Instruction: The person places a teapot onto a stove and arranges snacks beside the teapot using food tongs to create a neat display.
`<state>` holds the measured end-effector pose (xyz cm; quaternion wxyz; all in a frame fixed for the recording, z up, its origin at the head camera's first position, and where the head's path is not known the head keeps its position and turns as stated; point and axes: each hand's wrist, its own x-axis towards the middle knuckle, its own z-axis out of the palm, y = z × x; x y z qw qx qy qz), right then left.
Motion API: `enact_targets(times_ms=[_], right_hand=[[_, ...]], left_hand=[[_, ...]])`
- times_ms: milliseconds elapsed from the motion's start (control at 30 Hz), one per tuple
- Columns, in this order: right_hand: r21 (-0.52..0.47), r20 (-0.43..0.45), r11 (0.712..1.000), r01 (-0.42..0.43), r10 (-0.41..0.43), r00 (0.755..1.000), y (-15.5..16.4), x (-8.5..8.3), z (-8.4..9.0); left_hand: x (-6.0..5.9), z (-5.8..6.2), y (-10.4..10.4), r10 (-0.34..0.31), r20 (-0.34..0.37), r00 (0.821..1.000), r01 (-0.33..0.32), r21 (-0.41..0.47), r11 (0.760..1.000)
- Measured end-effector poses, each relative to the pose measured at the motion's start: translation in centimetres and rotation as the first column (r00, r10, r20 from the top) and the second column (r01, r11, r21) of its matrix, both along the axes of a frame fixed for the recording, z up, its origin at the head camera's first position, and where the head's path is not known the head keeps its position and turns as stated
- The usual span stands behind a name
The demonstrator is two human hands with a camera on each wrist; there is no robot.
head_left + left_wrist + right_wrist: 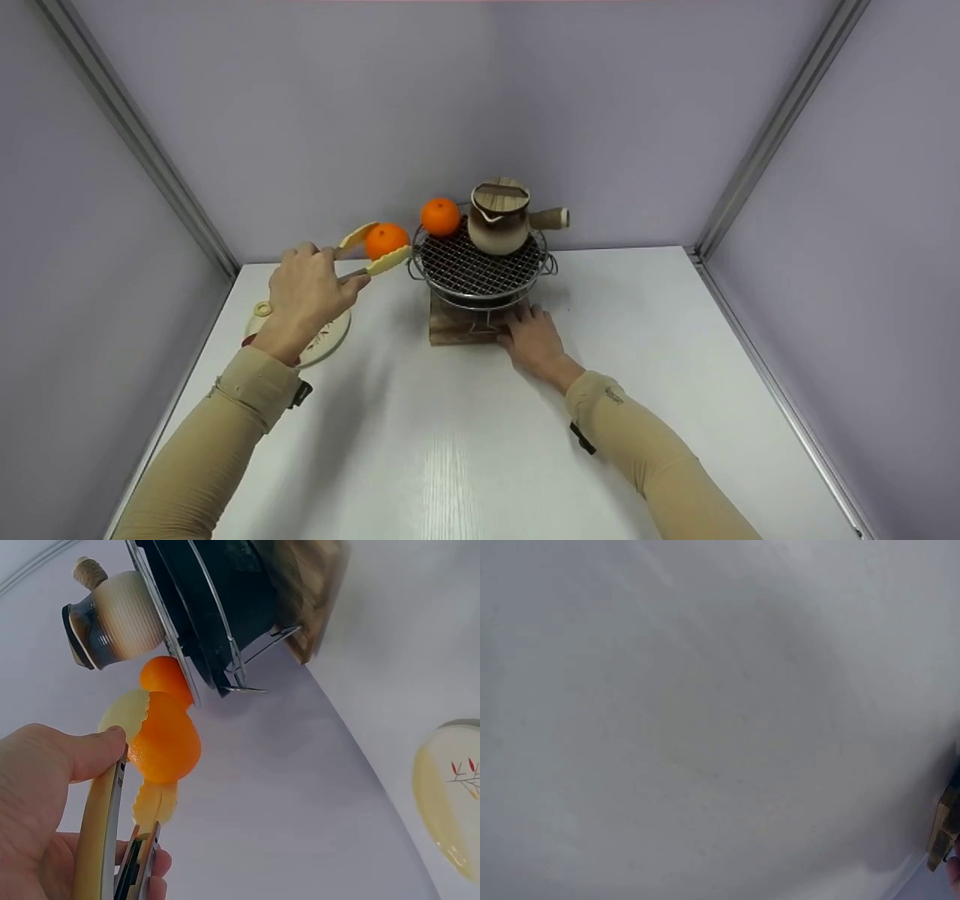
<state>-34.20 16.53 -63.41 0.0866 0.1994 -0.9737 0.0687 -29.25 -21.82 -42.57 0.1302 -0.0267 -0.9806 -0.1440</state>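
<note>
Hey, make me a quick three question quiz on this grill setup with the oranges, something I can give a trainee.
1. True or false: the left hand grips the tongs with an orange pinched between their tips.
2. Where does the second orange sit?
A. on the plate
B. on the grill mesh beside the pot
C. in the right hand
3. Fill in: the right hand rests against the wooden ____ under the grill.

Key:
1. True.
2. B; it sits on the mesh left of the pot. The plate lies under the left wrist.
3. Base.
</note>
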Motion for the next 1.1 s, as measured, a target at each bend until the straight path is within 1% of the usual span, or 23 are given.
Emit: enact_targets(times_ms=[100,367,600,700,867,1100], right_hand=[[-0.003,0.0,1.0,-0.002,0.002,1.0,-0.1,0.0,0.3],[-0.015,-0.004,1.0,-0.004,0.004,1.0,0.0,0.2,0.4],[0.017,0.005,1.0,0.003,-0.003,1.0,0.0,0.1,0.2],[0.026,0.012,1.0,0.009,-0.009,1.0,0.0,0.0,0.1],[0.022,-0.003,1.0,0.003,-0.003,1.0,-0.1,0.0,0.1],[0.008,-0.001,1.0,-0.005,0.005,1.0,0.0,0.2,0.4]], left_hand=[[0.0,0.2,0.4,-0.01,-0.015,1.0,0.01,0.002,1.0],[-0.2,0.3,1.5,-0.032,-0.038,0.999,0.033,0.02,0.999],[-0.5,0.2,2.6,-0.051,-0.073,0.996,0.052,0.015,0.999],[-0.7,0.1,3.1,-0.055,-0.066,0.996,0.055,0.011,0.998],[-0.8,-0.1,3.8,-0.065,-0.054,0.996,0.065,-0.002,0.998],[-1.2,-0.1,4.8,-0.082,-0.05,0.995,0.081,-0.015,0.997]])
